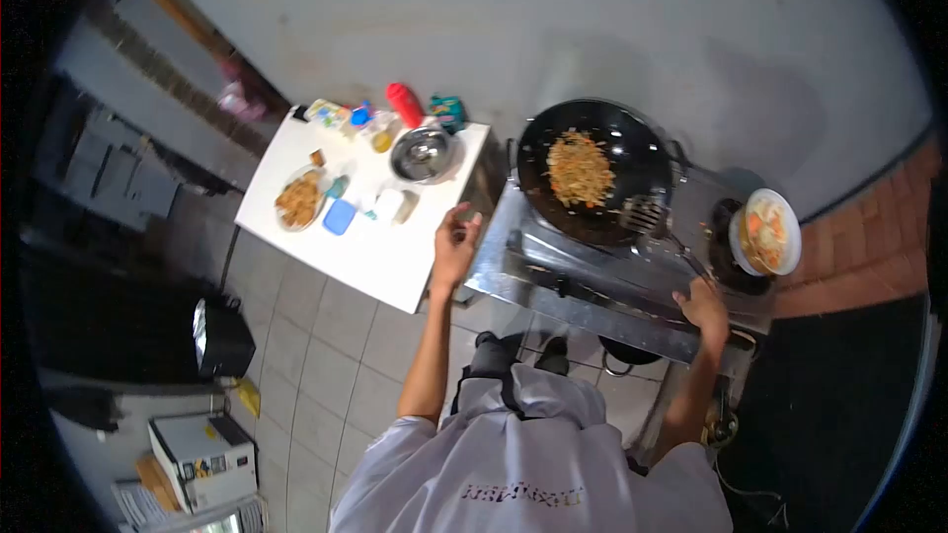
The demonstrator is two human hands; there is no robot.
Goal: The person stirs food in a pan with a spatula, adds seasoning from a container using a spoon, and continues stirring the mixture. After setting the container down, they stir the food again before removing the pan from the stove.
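My left hand [456, 245] is held in the air near the gap between the white table and the stove, its fingers apart and slightly curled, with nothing in it. My right hand [703, 310] is at the handle end of a slotted metal spatula [644, 215], fingers around the handle and thumb off to the side. The spatula's head rests inside a black wok [538, 143], at its lower right. Fried noodles [581, 170] with orange bits lie in a heap on the wok's bottom. The wok sits on the metal gas stove [592, 271].
A white bowl [787, 227] of chopped vegetables stands on the stove's right burner. On the white table [370, 271] are a metal bowl [422, 155], a red bottle [404, 105], a plate of fried food [298, 201] and a blue lid [339, 217]. A wall rises behind.
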